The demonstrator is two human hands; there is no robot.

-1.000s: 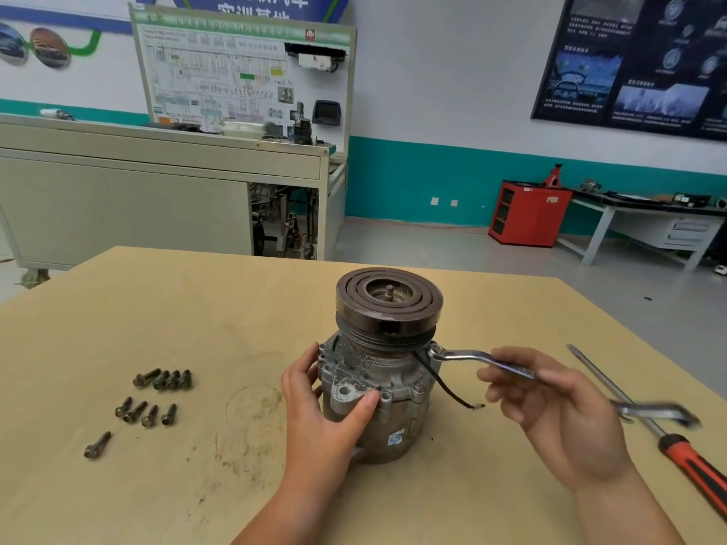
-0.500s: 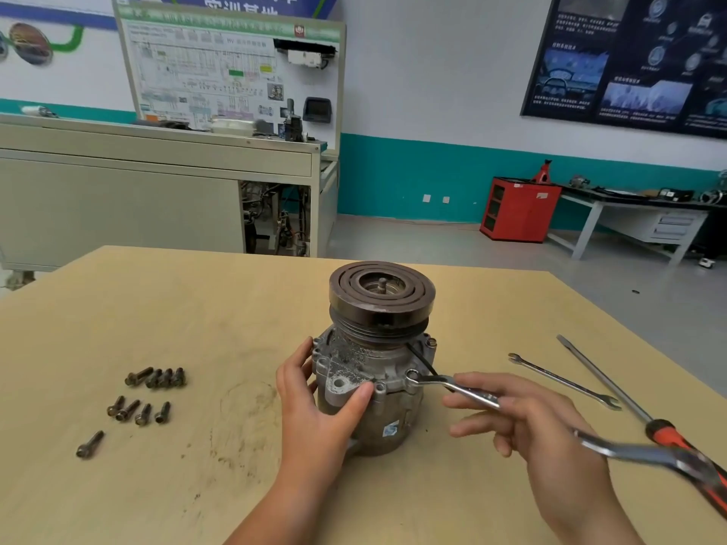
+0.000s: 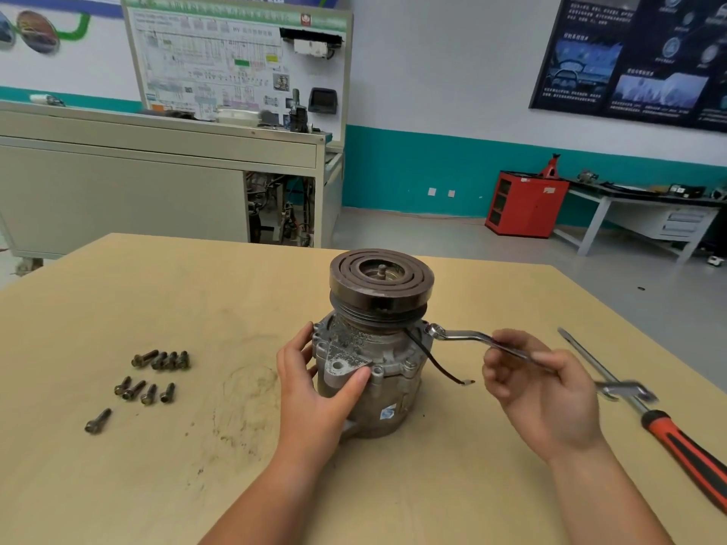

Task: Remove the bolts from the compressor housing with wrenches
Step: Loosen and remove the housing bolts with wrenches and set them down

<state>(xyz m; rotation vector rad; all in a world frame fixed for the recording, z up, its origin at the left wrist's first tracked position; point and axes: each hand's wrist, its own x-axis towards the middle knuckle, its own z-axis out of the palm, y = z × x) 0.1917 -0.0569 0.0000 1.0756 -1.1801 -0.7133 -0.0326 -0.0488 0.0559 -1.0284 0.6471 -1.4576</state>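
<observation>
Now the right hand (image 3: 547, 395) pinches the wrench (image 3: 464, 336), its shaft running left from that hand onto a bolt (image 3: 431, 330) on the compressor (image 3: 377, 359), which the left hand (image 3: 314, 391) grips upright on the desk (image 3: 196, 308)

Only the person's hands and forearms are in view, in the lower half of the frame. The left hand (image 3: 314, 391), just left of centre, is bare, and so is the left forearm (image 3: 251, 501) that runs down to the bottom edge. The right hand (image 3: 550, 395), right of centre, is bare too and a little blurred at the fingers (image 3: 496, 381). The right forearm (image 3: 602, 505) is uncovered down to the lower right edge. Both wrists are plain skin, and any clothing lies outside the frame.
</observation>
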